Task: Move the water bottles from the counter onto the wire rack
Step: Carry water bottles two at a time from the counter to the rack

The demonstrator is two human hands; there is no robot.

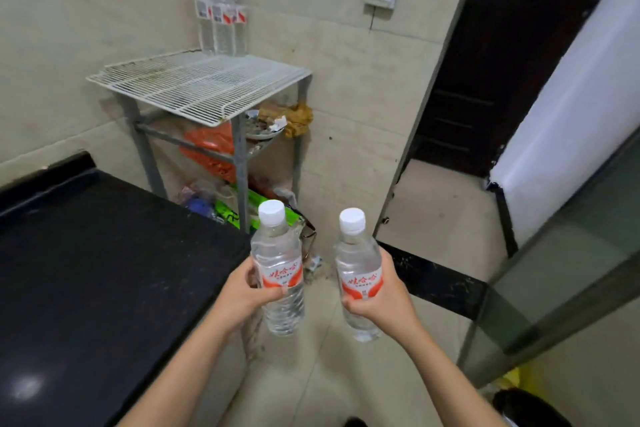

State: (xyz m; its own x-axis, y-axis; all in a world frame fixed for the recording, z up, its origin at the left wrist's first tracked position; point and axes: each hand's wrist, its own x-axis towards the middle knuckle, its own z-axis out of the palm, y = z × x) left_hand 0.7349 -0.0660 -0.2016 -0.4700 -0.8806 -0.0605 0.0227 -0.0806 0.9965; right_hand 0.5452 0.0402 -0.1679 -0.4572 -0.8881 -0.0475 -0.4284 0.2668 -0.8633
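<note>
The single camera sits on the person's head and looks forward and down through a wide lens that bows straight edges. The left hand [242, 292] and right hand [388, 295], holding the left bottle [275, 250] and right bottle [356, 253], are nearest, low centre. The counter [86, 270] lies close at lower left; the rack [207, 90] stands farther ahead against the wall [69, 28]; a doorway [502, 62] opens right.

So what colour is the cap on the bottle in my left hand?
The cap is white; the head view shows it best.
</note>
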